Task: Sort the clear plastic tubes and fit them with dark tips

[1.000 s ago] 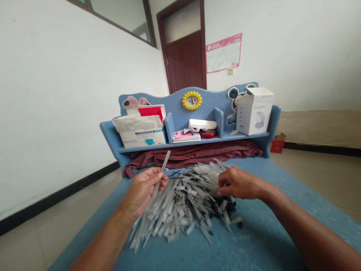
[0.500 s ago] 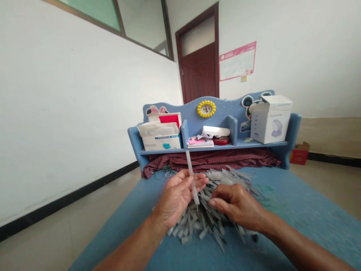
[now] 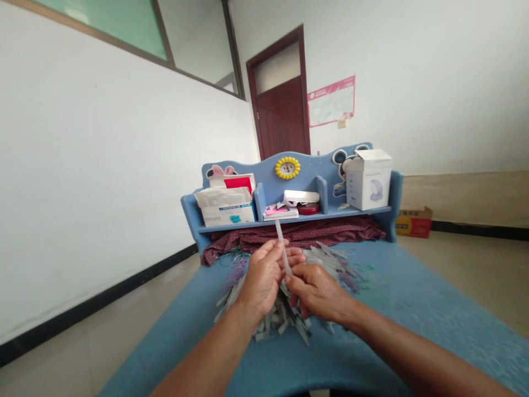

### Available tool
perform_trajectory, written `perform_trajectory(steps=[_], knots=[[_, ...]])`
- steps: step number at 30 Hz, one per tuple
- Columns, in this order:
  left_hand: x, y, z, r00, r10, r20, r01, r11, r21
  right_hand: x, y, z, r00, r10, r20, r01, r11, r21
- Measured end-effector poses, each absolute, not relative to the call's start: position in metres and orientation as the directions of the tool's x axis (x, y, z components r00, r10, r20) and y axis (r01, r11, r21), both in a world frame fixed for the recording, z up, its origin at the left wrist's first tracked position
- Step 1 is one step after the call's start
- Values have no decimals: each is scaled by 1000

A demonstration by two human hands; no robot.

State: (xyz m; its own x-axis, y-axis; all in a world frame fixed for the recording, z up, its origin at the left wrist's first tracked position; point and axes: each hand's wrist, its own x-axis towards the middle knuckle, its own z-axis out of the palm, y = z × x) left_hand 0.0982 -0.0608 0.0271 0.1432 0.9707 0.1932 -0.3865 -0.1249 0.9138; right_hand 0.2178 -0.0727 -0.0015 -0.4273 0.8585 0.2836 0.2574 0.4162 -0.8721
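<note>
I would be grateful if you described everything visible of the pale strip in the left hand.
The pale strip is narrow, straight and translucent, apparently plastic; whether it is hollow is unclear. It slants steeply, top leaning slightly left, above the loose pile. The left hand holds it, thumb against fingers, with its top end free. The right hand meets its lower end; its grip there is unclear.

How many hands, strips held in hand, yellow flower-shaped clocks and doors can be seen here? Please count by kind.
Hands: 2 (left hand, right hand)
Held strip: 1
Yellow clock: 1
Door: 1
Total: 5
</note>
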Motion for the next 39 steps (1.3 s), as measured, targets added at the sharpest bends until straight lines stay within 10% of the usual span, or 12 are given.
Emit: perform_trajectory(steps=[9,19,28,39], knots=[[118,-67,28,-30,988,152,-408,-151,900,193,-83,-18,-151,922,356,137,377,-916],[84,-33,58,-403,877,263,-301,-398,867,170,-104,-12,-270,931,245,236,311,-921],[31,-28,46,-323,887,331,222,-269,937,247,-104,-35,-128,934,332,593,341,-730],[39,-30,0,-122,925,360,923,-28,385,304,-74,-61,-32,970,241,709,192,-678]])
